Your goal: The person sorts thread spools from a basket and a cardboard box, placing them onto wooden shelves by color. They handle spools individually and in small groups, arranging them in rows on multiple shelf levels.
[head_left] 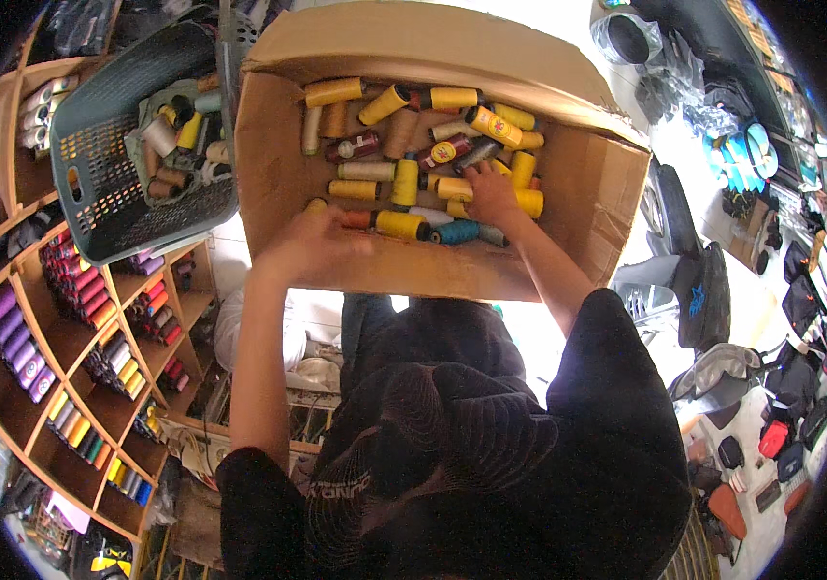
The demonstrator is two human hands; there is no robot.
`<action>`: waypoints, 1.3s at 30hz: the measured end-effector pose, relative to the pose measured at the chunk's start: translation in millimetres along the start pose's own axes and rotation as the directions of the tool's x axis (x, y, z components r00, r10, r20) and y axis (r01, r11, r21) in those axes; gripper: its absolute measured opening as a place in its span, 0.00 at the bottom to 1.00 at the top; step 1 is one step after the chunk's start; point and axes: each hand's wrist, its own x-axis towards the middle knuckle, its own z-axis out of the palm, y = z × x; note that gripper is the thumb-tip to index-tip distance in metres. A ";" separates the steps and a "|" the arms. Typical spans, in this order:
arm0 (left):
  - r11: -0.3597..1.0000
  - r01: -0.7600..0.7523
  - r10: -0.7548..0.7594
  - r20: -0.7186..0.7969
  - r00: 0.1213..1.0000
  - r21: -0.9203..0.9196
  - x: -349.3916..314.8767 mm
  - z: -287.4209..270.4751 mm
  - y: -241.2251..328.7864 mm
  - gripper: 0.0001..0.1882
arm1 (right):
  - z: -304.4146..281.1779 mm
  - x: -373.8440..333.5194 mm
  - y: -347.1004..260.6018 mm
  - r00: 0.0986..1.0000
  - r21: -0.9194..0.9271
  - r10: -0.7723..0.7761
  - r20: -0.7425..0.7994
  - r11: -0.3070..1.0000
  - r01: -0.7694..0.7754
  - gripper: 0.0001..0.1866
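An open cardboard box (433, 275) in front of me holds many thread spools, mostly yellow, with some brown, maroon and teal ones. My right hand (493, 198) reaches into its right half, fingers apart and touching the spools beside a dark grey spool (477, 153) and a yellow spool (453, 188). Just in front of it lies a teal spool (456, 232). My left hand (312, 246), slightly blurred, is over the box's near left corner. Its fingers stretch toward an orange spool (356, 219) and a yellow spool (401, 226), with no spool visible in them.
A dark green perforated basket (95, 217) with more spools stands left of the box. Wooden shelves (42, 416) with sorted purple, red and yellow spools line the left side. A black chair (703, 290) is at right, with bags and pouches (774, 438) on the floor beyond.
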 end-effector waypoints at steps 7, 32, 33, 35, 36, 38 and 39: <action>0.783 0.369 -0.269 -0.262 0.927 0.501 119.8 29.0 -116.8 0.21 | -47.0 -25.3 34.0 0.982 -0.077 0.160 -0.104 0.983 -0.168 0.25; 0.775 0.413 -0.286 -0.317 0.904 0.478 101.0 8.7 -57.2 0.22 | -14.2 19.6 -21.6 0.937 0.032 -0.167 -0.308 0.982 0.185 0.22; 0.794 0.388 -0.261 -0.315 0.913 0.468 97.6 8.1 -64.0 0.22 | -12.4 26.5 -32.0 0.922 0.019 -0.212 -0.324 0.973 0.230 0.21; 0.829 0.326 -0.201 -0.302 0.932 0.454 98.3 8.3 -81.4 0.23 | -1.3 45.6 -47.0 0.891 -0.007 -0.288 -0.351 0.952 0.306 0.21; 0.837 0.323 -0.206 -0.293 0.934 0.442 98.4 9.2 -83.6 0.24 | 6.3 54.7 -53.1 0.911 0.003 -0.272 -0.311 0.958 0.287 0.21; 0.851 0.315 -0.211 -0.276 0.938 0.420 98.4 8.9 -83.4 0.25 | 17.7 67.5 -63.9 0.943 0.017 -0.236 -0.234 0.969 0.247 0.21; 0.865 0.309 -0.227 -0.241 0.944 0.394 97.8 8.9 -86.6 0.25 | 16.0 67.3 -72.7 0.957 0.016 -0.220 -0.191 0.974 0.227 0.21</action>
